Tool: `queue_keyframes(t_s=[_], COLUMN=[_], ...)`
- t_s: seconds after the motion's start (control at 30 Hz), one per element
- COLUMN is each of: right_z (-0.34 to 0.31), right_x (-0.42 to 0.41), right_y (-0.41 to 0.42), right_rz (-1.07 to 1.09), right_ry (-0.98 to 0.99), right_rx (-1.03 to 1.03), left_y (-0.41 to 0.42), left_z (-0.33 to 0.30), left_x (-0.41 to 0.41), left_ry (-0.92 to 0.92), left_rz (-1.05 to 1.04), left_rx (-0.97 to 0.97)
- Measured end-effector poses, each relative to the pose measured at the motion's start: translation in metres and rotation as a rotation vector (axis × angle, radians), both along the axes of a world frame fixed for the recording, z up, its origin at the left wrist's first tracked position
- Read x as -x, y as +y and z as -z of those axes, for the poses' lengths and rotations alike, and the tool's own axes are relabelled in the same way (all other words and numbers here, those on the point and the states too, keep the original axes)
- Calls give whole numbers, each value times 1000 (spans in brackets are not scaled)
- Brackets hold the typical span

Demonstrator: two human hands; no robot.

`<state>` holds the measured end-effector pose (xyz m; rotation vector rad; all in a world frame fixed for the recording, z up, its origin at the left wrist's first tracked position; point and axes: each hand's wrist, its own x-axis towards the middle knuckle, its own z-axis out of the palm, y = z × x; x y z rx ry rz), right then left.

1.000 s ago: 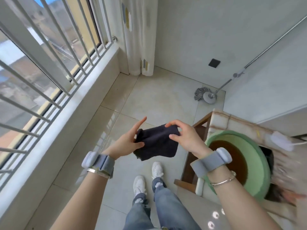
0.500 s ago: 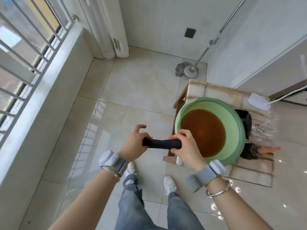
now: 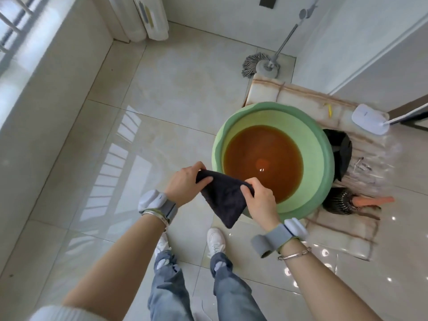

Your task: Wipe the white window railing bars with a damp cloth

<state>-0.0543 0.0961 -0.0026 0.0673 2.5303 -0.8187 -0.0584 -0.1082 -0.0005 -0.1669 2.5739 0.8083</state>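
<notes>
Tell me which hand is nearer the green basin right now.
Right. The right hand grips the cloth over the green basin's near rim; the left hand holds the other corner, off to the basin's side.

Cloth [image 3: 223, 199] dark navy. Basin [image 3: 322, 154] pale green, water [image 3: 261, 156] rusty brown. Floor [image 3: 162, 89] glossy beige tile. Wristbands [image 3: 162, 203] grey. Jeans [image 3: 166, 288] faded blue.
</notes>
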Motion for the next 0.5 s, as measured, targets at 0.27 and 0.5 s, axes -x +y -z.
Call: queue_keyframes(t_s=[0.27,0.5], right_z=[54,70], right_x=[25,20], right_y=[10,17], right_rz=[184,129], right_ry=[15,53], right_rx=[9,-15], left_y=[24,24], left_z=[42,46], left_x=[35,28], left_ry=[81,109], left_rz=[-129,-152], left_rx=[-74,-148])
